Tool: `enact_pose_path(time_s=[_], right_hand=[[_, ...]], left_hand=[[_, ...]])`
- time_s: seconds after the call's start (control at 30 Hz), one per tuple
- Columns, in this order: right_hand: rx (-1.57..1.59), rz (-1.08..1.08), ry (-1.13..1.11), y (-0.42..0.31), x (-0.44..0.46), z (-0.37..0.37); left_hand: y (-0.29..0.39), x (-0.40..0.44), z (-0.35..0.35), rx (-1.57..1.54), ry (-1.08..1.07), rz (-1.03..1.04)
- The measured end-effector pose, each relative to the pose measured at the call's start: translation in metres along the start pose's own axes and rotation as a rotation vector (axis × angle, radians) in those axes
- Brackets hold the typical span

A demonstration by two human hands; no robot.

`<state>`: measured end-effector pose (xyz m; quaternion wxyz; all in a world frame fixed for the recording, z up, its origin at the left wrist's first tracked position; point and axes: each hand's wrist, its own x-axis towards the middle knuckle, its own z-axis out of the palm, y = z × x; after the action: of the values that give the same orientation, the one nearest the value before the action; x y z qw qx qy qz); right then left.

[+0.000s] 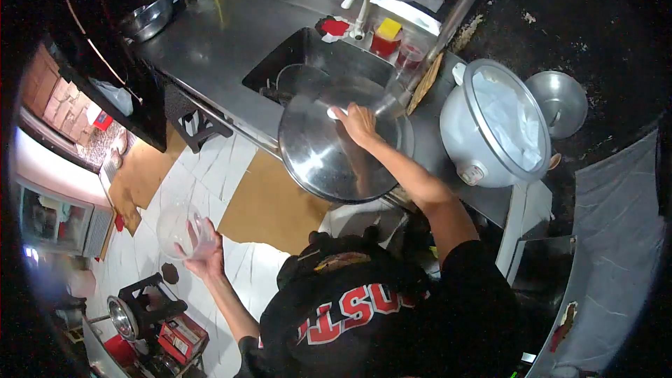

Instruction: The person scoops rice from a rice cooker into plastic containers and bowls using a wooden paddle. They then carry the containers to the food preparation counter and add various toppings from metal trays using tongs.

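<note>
Lid (318, 157) lies beneath right hand (355, 124), knob (332, 113) pinched — left hand (203, 250), half-curled, cups container (175, 227).

Left hand (203, 246): fingers spread around a clear tub (180, 231), held above the tiled floor (238, 273), left of the counter (203, 35). Right hand (358, 124): at the knob (333, 113) of a large round metal lid (336, 161). Lid overlaps the near side of the sink (280, 59); what lies under it, cannot tell. Faucet (358, 12) at far rim of sink; red cloth (335, 27) just left of its base, yellow sponge (388, 28) on a red container (384, 45) to its right. White cooker (458, 133) right of lid, plastic bag (505, 115) inside. Metal bowl (148, 19) at far left of counter.
</note>
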<state>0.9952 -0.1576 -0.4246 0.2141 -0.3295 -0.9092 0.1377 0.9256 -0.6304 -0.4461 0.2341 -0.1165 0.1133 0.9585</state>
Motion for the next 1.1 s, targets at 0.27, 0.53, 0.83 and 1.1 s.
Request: enact_pose_path(time_s=[0.27,0.53,0.83,1.1], right_hand=[[-0.045,0.165,-0.124,0.021,-0.004,0.015],[-0.024,0.211,-0.024,0.026,0.001,0.032],[-0.225,-0.025,0.022,0.027,-0.028,0.004],[-0.419,-0.084,0.207,0.103,-0.066,-0.247]], left_hand=[[0.010,0.004,-0.002,0.025,-0.015,-0.026],[-0.014,0.030,0.021,0.062,-0.115,-0.131],[-0.091,0.053,0.055,0.205,-0.067,-0.355],[-0.175,0.060,0.090,0.168,-0.117,-0.571]])
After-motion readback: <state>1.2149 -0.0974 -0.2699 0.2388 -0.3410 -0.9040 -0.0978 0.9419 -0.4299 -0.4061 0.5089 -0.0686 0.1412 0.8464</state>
